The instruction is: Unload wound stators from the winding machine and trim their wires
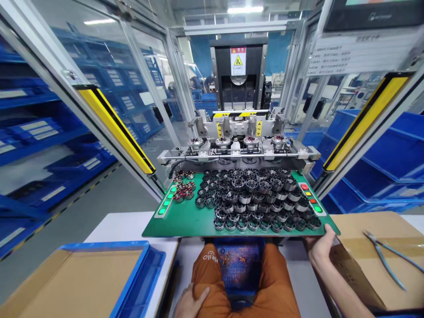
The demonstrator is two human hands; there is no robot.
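While the flat green tabletop (188, 223) is gripped at its corner by the right hand (321, 247), thumb on top, the left hand (190, 302) is just rested, loose, on orange fabric trousers (276, 287). Looks like a pause tbh; for any ring to be grabbed, a hand would need to be freed up. Black-and-silver slotted metal rings (259, 196) are piled up left of and beyond the right hand; shiny copper-wound rings (187, 192) are grouped ahead of the left.

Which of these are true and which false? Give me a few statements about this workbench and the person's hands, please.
1. The right hand touches the green tabletop. True.
2. The left hand holds the pliers. False: it rests on the orange trousers; the pliers lie on cardboard.
3. Black rings are piled on the tabletop. True.
4. The coppery rings sit right of the black ones. False: they sit left.
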